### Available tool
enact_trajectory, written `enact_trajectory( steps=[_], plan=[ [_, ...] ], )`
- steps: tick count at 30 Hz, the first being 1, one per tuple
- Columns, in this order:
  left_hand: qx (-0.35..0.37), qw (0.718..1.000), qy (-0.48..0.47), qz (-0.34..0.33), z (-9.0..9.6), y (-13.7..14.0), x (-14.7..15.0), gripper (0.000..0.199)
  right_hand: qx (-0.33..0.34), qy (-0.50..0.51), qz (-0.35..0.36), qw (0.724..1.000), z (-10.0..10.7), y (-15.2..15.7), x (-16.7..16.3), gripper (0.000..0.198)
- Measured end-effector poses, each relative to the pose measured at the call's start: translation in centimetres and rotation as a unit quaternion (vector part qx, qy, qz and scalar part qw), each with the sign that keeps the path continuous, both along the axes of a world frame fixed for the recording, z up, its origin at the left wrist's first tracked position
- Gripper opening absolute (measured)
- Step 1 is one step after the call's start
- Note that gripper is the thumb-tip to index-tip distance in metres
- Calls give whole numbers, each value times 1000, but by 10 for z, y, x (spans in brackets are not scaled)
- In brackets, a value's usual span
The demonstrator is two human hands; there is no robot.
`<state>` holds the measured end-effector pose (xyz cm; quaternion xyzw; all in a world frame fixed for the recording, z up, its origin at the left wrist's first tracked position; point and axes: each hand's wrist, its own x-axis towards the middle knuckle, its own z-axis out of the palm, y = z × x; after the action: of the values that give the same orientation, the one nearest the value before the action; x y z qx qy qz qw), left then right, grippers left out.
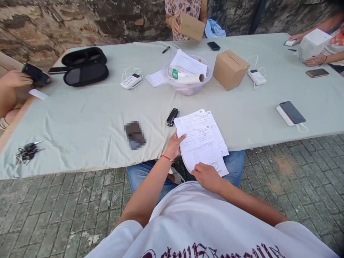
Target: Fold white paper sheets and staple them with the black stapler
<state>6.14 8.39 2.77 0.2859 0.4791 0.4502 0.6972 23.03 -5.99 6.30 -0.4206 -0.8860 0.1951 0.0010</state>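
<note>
Several printed paper sheets (202, 141) lie partly overlapping at the table's near edge, the top ones reaching out over my lap. My left hand (174, 146) grips their left edge, thumb on top and the other fingers underneath. At the lower edge my right hand (206, 175) is closed on the sheets, its fingers curled over the paper near a round stamp mark. A black stapler (172, 117) rests on the cloth just beyond my left hand, close to the papers' upper left corner. Left of that hand lies a dark blurred-out object (134, 134).
A clear plastic basin (188, 89) holds papers and a roll. Beside it stands a cardboard box (230, 70). Around are a black case (86, 73), keys (28, 152), a white power bank (131, 81) and a phone (292, 111). People at the far side and both ends handle items.
</note>
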Motion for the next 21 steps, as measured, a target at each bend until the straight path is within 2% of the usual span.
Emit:
enact_trajectory(
  steps=[2, 4, 5, 7, 9, 11, 13, 15, 18, 21],
  plan=[
    [-2, 999, 39, 19, -10, -1, -1, 57, -32, 52, 3, 998, 3, -1, 4, 20],
    [1, 998, 45, 44, -18, -2, -1, 54, -54, 151, -38, 986, 8, 6, 17, 18],
    [7, 998, 38, 51, -21, -3, -1, 52, -55, 207, -85, 973, 9, 14, 27, 21],
    [12, 998, 21, 53, -23, -4, -2, 51, -33, 299, -217, 929, 8, 36, 50, 26],
    [11, 999, 14, 48, -24, -5, -3, 52, 4, 319, -354, 879, 1, 66, 75, 27],
    [13, 999, 9, 41, -23, -5, -4, 53, -5, 315, -428, 847, -10, 97, 93, 33],
    [22, 999, 6, 33, -21, -5, -4, 55, -65, 334, -461, 819, -21, 125, 103, 41],
    [34, 999, 6, 24, -20, -5, -5, 55, -155, 370, -473, 785, -30, 144, 104, 46],
    [48, 998, 33, 15, -20, -6, -7, 51, -271, 434, -459, 726, -34, 157, 98, 38],
    [63, 988, 141, 29, -18, -6, -9, 46, -284, 481, -443, 701, -32, 157, 89, 31]
  ],
)
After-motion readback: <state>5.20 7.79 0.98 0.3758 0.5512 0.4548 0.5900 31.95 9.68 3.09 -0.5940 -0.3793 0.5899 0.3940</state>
